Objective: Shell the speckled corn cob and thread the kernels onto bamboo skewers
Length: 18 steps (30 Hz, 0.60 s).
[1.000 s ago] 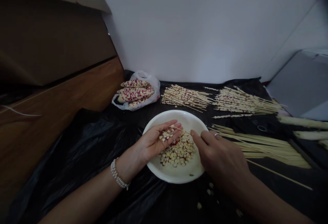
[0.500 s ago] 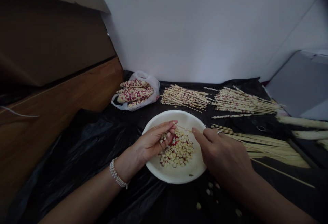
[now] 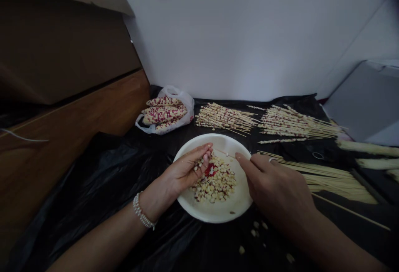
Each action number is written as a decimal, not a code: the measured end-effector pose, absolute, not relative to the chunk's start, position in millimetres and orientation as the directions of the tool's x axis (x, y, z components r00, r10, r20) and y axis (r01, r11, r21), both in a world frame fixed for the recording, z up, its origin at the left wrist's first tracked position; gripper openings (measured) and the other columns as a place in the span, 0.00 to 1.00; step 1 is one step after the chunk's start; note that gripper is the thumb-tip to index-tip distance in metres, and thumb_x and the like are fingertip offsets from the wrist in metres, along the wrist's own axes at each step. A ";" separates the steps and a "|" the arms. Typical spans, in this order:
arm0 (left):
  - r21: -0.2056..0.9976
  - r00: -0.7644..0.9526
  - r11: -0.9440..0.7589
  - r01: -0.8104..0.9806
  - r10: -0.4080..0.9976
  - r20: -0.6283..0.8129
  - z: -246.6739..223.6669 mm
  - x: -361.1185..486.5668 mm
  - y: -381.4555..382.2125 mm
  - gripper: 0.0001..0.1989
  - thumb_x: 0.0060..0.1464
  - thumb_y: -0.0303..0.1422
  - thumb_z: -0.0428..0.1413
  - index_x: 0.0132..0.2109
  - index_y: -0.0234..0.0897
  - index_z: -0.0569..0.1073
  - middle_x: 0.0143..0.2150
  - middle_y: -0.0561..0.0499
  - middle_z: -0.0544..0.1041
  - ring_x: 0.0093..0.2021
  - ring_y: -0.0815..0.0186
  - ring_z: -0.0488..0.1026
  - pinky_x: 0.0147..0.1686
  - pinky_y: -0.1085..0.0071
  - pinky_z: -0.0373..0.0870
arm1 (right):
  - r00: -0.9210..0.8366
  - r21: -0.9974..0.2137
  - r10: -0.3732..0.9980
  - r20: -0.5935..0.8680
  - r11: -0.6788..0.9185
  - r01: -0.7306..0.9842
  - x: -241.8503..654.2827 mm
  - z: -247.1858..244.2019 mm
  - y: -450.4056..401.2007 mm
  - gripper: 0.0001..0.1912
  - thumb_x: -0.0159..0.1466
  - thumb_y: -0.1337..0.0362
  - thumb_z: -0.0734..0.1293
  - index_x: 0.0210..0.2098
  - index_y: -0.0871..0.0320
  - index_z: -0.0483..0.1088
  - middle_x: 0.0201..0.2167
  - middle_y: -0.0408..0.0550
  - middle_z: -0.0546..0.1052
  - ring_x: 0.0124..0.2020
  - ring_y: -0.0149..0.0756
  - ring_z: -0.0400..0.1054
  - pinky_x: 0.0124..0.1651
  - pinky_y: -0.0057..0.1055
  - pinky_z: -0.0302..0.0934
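Note:
My left hand [image 3: 190, 166], palm turned up, is curled around several loose corn kernels, with its fingertips pressed together over the bowl. Between the fingers of my right hand [image 3: 277, 180] is a thin bamboo skewer [image 3: 349, 210]. Its front part reaches toward my left fingertips and carries a kernel near my right forefinger; whether the tip touches a kernel in my left fingers is too small to tell. Below both hands stands a white bowl [image 3: 215, 216] with a heap of yellow and purple corn kernels [image 3: 215, 185] and a red patch on its bottom.
Behind the bowl lie a plastic bag [image 3: 187, 97] of corn cobs [image 3: 163, 116] and two piles of kernel-threaded skewers [image 3: 224, 118]. Bare skewers [image 3: 336, 180] and stripped cobs [image 3: 370, 148] are at the right. Loose kernels [image 3: 242, 250] dot the black plastic sheet [image 3: 124, 168].
My right hand has shifted slightly right and down with the skewer. My left fingertips have moved a little up and left, and the skewer's back end reaches further right.

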<state>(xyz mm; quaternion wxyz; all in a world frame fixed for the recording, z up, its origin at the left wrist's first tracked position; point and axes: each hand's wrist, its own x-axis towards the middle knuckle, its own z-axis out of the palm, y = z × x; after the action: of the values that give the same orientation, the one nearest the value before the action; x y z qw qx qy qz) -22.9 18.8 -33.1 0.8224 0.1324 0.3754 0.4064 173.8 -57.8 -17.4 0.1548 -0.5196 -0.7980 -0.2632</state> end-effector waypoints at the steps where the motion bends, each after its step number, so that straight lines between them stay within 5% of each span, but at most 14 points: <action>1: 0.521 0.383 0.636 -0.570 0.766 -0.516 -32.5 -22.0 18.4 0.09 0.52 0.20 0.56 0.41 0.29 0.76 0.33 0.49 0.78 0.30 0.76 0.74 0.31 0.85 0.71 | -0.413 0.258 0.746 0.523 0.323 0.911 173.4 -17.9 -57.4 0.19 0.57 0.73 0.61 0.48 0.59 0.70 0.28 0.45 0.72 0.25 0.33 0.65 0.24 0.31 0.46; 18: 0.552 0.321 0.619 -0.559 0.775 -0.544 -27.3 -17.4 15.8 0.11 0.51 0.17 0.54 0.40 0.29 0.76 0.31 0.49 0.78 0.30 0.76 0.75 0.30 0.85 0.71 | -0.418 0.276 0.729 0.541 0.316 0.908 170.1 -16.9 -59.5 0.19 0.57 0.73 0.61 0.47 0.61 0.71 0.26 0.45 0.71 0.24 0.33 0.64 0.24 0.32 0.45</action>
<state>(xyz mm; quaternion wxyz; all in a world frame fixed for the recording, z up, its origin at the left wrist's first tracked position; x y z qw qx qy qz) -17.4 15.8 -27.3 0.8018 0.1325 0.4080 0.4161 170.1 -59.5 -16.9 0.1607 -0.5147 -0.7952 -0.2774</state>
